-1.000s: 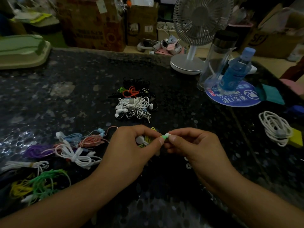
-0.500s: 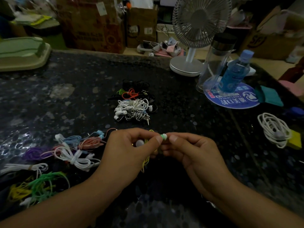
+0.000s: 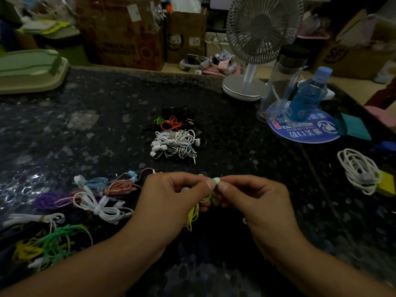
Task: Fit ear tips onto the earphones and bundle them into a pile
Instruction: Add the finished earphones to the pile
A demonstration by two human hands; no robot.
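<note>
Both hands meet over the dark speckled table (image 3: 107,129). My left hand (image 3: 169,200) and my right hand (image 3: 252,200) pinch a small green earbud (image 3: 216,180) between thumbs and forefingers. Its yellow-green cable (image 3: 192,213) hangs down between the hands. A second pale bud shows faintly inside my left hand. A pile of bundled earphones (image 3: 175,138), white, striped, black and orange, lies beyond the hands. Loose coloured earphones (image 3: 96,196) lie at the left, with green and yellow ones (image 3: 51,243) nearer the front edge.
A white coiled cable (image 3: 357,170) lies at the right on a yellow block. At the back right stand a desk fan (image 3: 255,39), a clear tumbler (image 3: 285,78) and a blue bottle (image 3: 308,95) on a blue round mat. A green tray (image 3: 30,69) sits back left.
The hands have stayed together on the green earbud, with small finger shifts. The yellow-green cable now hangs more visibly below them.
</note>
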